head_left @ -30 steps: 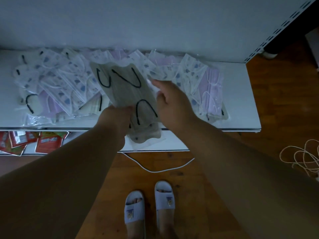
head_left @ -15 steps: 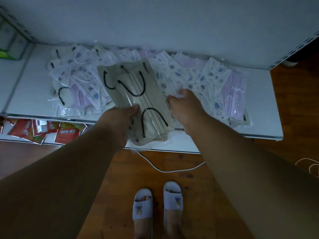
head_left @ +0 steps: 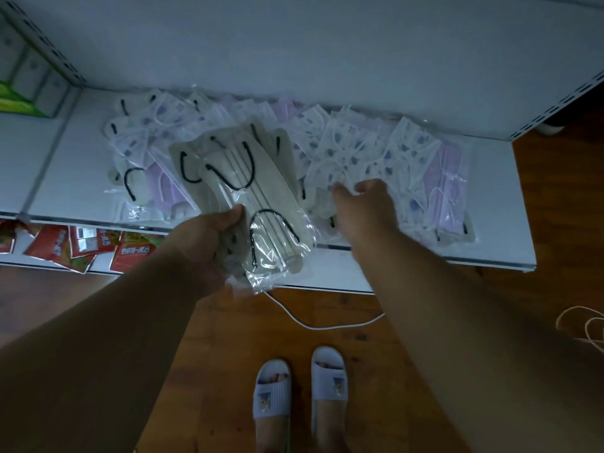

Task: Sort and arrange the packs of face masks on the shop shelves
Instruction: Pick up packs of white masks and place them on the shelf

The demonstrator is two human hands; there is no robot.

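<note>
A: Far left, green boxes (head_left: 13, 101) are sitting in the next bay, red sachets (head_left: 70, 246) on the lower shelf. Neither is being touched.

B: And the masks?

A: Loose heap across the white shelf (head_left: 65, 178). Beige packs with black loops (head_left: 130, 178) at the left end, purple ones poking out under them.

B: Left hand?

A: Left hand (head_left: 206, 243) is gripping a fanned stack of beige packs (head_left: 242, 188) by the near end, thumb on top. Probably collecting one colour off the pile, held clear so it isn't mixing back in.

B: Right?

A: Right hand (head_left: 362, 204) is reaching into the blue-patterned packs (head_left: 353, 152), fingers curling onto a pack edge. Motion blur; can't tell whether it's actually pinching anything.

B: Further right?

A: Lilac packs (head_left: 447, 184) lying at the right end, some overhanging the front lip. Sorting looks early; most of the heap is mixed.
</note>
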